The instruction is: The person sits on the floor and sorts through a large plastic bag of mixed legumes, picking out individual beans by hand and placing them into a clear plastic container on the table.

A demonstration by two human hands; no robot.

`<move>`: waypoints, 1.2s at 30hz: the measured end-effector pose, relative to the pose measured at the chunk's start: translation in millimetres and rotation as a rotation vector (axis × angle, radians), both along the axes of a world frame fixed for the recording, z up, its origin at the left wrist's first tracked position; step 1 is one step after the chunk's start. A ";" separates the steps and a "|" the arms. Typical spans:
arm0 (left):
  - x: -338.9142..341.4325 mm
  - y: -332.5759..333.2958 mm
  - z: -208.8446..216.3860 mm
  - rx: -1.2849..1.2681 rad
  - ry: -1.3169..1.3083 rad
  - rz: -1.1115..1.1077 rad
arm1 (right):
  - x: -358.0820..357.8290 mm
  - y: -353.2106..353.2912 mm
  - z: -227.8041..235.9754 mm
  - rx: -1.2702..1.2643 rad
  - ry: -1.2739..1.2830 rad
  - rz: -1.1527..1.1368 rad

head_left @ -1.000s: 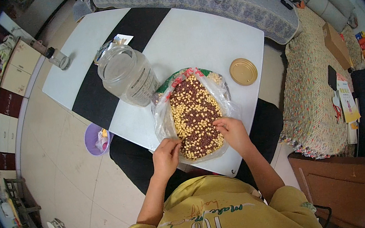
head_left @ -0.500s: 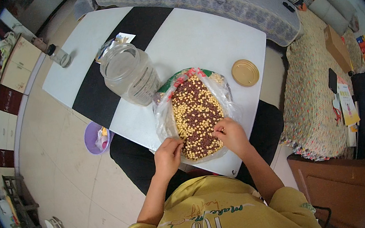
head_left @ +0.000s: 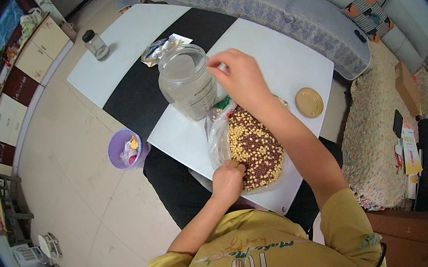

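Yellow beans mixed with small dark-red beans lie spread in an opened clear plastic bag in front of me. My left hand rests at the near left side of the beans, fingers curled and pinched against them; what it holds is too small to see. Beside the rim of a large clear jar, my right hand is raised with thumb and fingertips pressed together. Whatever is in that pinch is hidden. The jar stands without a lid beyond the bag, and no beans show in it.
A gold lid lies right of the bag on the white table. Behind the jar is a silver foil packet. A small dark-capped jar stands far left. On the floor, a purple bin holds scraps.
My right hand has lifted from the beans and moved up and away to the jar's rim. The left hand stays at the beans. The whole view has shifted a little.
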State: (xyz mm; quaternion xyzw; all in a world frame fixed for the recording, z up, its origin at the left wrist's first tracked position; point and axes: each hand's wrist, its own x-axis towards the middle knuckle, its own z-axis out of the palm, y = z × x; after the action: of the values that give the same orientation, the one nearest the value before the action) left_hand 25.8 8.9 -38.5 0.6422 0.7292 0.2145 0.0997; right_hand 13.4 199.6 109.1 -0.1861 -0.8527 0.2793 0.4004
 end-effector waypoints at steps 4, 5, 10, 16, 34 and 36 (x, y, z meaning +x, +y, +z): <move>-2.2 -4.4 7.4 0.101 -0.099 0.060 | -50.2 17.2 -6.0 0.043 -0.061 0.003; -4.0 -5.6 7.9 0.143 -0.120 0.066 | -58.8 21.3 -5.7 0.035 -0.094 0.000; -6.5 -10.1 12.3 0.115 -0.175 0.093 | -55.1 31.1 0.6 -0.121 -0.022 -0.030; -10.4 -10.6 4.8 0.193 -0.204 0.097 | 33.7 5.4 4.8 -0.448 0.132 0.005; 2.4 12.1 9.0 -0.044 -0.101 -0.003 | 188.5 -77.1 -124.2 -0.358 -0.575 -0.163; 4.8 12.4 6.0 -0.080 -0.109 0.009 | 183.2 -77.2 -132.2 -0.373 -0.578 -0.194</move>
State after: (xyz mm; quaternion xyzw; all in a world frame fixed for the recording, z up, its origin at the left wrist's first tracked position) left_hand 30.6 21.4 -32.5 0.6218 0.7334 0.2205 0.1638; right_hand 196.6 122.3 -23.1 -0.4073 -0.8435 0.3266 0.1265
